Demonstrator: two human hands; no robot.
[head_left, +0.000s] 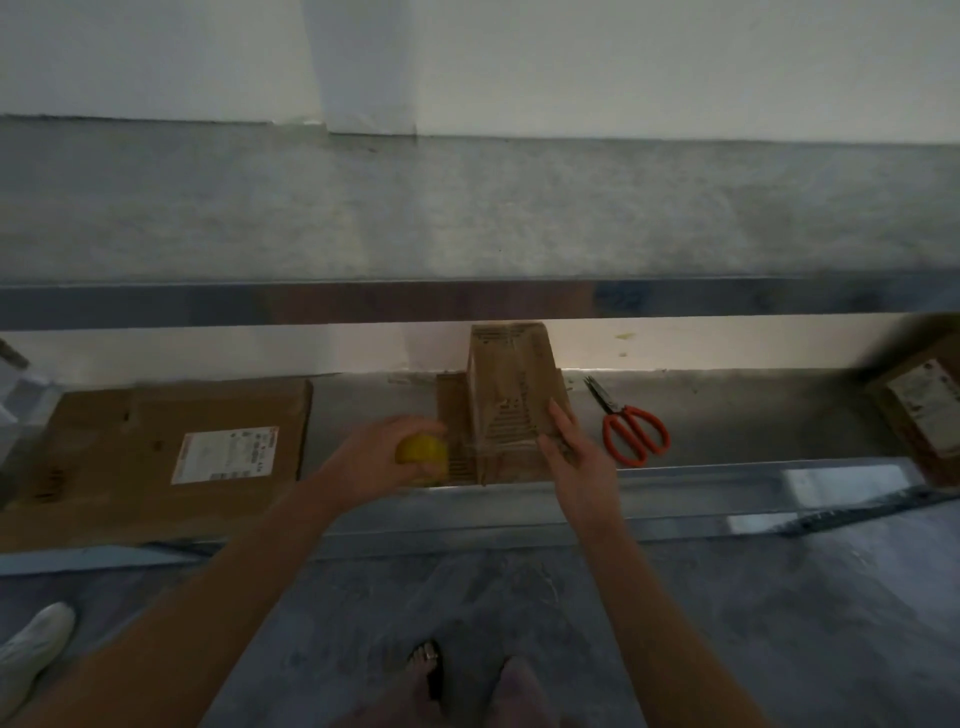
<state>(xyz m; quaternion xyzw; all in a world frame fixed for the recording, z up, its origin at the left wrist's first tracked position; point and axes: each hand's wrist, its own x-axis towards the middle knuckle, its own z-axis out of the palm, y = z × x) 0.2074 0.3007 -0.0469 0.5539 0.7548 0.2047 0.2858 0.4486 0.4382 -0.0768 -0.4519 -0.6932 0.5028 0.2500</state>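
A small brown cardboard box (506, 389) stands upright on the lower metal shelf (727, 415), with one flap lying open on its left side. My right hand (576, 452) rests against the box's right front corner with straight fingers. My left hand (374, 457) grips a round yellow object (422, 453), which looks like a lemon, just left of the box at the open flap. The box's inside is hidden from me.
A flat cardboard box (156, 457) with a white label lies on the shelf to the left. Orange-handled scissors (628, 426) lie right of the small box. Another labelled carton (924, 410) sits at the far right. An upper shelf (467, 208) overhangs. Feet show on the floor below.
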